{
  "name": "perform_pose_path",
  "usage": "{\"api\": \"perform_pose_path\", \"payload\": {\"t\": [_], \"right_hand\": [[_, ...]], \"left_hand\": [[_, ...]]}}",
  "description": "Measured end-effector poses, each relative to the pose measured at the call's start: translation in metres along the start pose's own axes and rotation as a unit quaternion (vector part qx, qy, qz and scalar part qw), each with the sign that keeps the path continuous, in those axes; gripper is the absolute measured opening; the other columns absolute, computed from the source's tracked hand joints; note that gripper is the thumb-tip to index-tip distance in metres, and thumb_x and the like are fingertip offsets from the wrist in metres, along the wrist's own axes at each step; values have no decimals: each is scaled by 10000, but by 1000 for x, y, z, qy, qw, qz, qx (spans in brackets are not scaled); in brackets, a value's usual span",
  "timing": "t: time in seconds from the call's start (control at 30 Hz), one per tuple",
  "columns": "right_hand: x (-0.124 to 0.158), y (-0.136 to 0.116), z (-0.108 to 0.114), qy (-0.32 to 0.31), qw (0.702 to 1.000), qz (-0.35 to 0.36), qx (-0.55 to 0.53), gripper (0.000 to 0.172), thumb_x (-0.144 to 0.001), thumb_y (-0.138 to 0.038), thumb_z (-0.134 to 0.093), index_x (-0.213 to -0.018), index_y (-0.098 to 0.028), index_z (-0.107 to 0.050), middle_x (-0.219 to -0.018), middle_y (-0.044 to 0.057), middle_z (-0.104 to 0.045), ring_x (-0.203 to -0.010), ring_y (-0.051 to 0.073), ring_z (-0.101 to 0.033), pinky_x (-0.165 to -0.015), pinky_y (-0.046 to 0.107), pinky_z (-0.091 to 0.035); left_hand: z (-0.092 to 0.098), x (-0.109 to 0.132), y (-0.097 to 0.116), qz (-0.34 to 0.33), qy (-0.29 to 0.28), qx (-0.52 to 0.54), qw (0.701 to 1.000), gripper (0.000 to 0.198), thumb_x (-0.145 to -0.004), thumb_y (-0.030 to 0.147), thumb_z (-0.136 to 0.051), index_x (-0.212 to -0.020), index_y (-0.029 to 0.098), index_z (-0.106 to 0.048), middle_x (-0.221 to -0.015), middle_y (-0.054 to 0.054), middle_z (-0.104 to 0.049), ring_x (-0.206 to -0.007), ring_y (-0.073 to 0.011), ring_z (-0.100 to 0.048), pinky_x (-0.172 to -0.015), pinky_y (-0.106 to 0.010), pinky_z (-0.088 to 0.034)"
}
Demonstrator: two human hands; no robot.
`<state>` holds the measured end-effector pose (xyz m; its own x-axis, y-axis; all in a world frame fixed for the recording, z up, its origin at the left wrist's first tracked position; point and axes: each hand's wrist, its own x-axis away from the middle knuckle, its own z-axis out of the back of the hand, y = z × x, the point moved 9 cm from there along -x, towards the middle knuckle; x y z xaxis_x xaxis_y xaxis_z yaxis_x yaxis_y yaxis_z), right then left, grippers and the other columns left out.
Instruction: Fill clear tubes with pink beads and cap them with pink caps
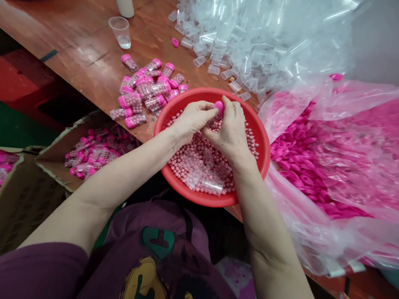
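Over a red basin (264, 170) of pink beads (179, 159), both my hands meet around a bright pink cap (219, 107). My left hand (192, 118) is closed, thumb and fingers pressed against the cap's left side. From the other side, my right hand (232, 129) curls its fingers around the same cap. Whatever body lies under the cap is mostly hidden by my fingers. Several clear plastic tubes (212, 186) lie on the beads near the basin's front. Left of the basin is a pile of bead-filled tubes with pink caps (152, 89).
Loose clear tubes (221, 57) spill from a plastic bag at the back. A pink-tinted bag (345, 237) of pink caps (299, 163) lies right. Cardboard boxes (26, 194) with filled tubes stand below left. A clear cup (120, 31) stands near a white bottle (123, 0).
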<state>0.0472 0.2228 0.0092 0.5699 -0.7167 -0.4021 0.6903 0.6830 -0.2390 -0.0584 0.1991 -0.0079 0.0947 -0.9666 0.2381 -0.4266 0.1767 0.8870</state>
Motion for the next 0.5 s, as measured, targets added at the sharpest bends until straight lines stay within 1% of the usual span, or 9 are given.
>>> {"api": "perform_pose_path", "payload": {"t": [0.03,0.1,0.17,0.23,0.33,0.37,0.43,0.5], "right_hand": [[1,1,0,2,1000,-4,0,789,-934,-331,-723,-1639,-130,-431,-1505,247,-625,-1419,452,-612,-1204,728,-538],[2,3,0,2,1000,-10,8,740,-930,-348,-728,-1589,-137,-468,-1469,238,-643,-1387,451,-623,-1188,730,-541],[2,2,0,-3,1000,-7,14,645,-920,-352,-741,-1495,-145,-534,-1398,219,-668,-1346,446,-634,-1183,728,-538],[-1,1,1,-13,1000,-1,8,541,-910,-341,-748,-1391,-156,-583,-1325,196,-684,-1307,429,-645,-1184,714,-536],[-6,1,2,-27,1000,-3,-15,434,-914,-343,-766,-1290,-177,-626,-1277,188,-702,-1270,396,-648,-1203,673,-533],[-8,2,2,-27,999,-9,-27,427,-924,-353,-776,-1291,-185,-636,-1287,190,-711,-1273,386,-646,-1212,655,-533],[-10,4,3,-34,997,-23,-68,465,-962,-399,-796,-1359,-213,-642,-1344,182,-733,-1296,362,-649,-1206,596,-552],[-11,6,3,-49,990,-38,-125,551,-1009,-494,-797,-1469,-249,-618,-1382,148,-752,-1285,330,-679,-1130,530,-602]], "left_hand": [[0,0,1,-3,-1,1,1000,293,-976,268,-913,-807,143,-708,-740,19,-694,-725,-93,-607,-783,-232,-502],[1,1,1,-10,6,-4,1000,273,-970,238,-914,-811,135,-716,-752,22,-700,-726,-85,-602,-786,-228,-495],[4,1,1,-12,17,-11,1000,288,-975,229,-907,-791,137,-705,-738,26,-688,-714,-82,-585,-771,-231,-485],[6,1,-2,0,21,-18,1000,348,-990,259,-897,-748,149,-673,-703,24,-662,-694,-90,-575,-750,-247,-483],[2,0,-3,14,-2,-29,999,388,-1009,303,-887,-730,166,-655,-705,3,-661,-699,-110,-595,-760,-276,-498],[-1,0,-2,14,-10,-33,999,381,-1022,298,-871,-734,169,-656,-719,-6,-668,-707,-115,-602,-770,-285,-504],[-7,1,2,8,-11,-39,999,355,-1069,245,-801,-753,175,-654,-748,-18,-676,-720,-121,-603,-791,-300,-513],[-8,3,12,-14,16,-29,999,308,-1110,162,-707,-808,182,-652,-789,-17,-684,-729,-118,-591,-808,-307,-522]]}}
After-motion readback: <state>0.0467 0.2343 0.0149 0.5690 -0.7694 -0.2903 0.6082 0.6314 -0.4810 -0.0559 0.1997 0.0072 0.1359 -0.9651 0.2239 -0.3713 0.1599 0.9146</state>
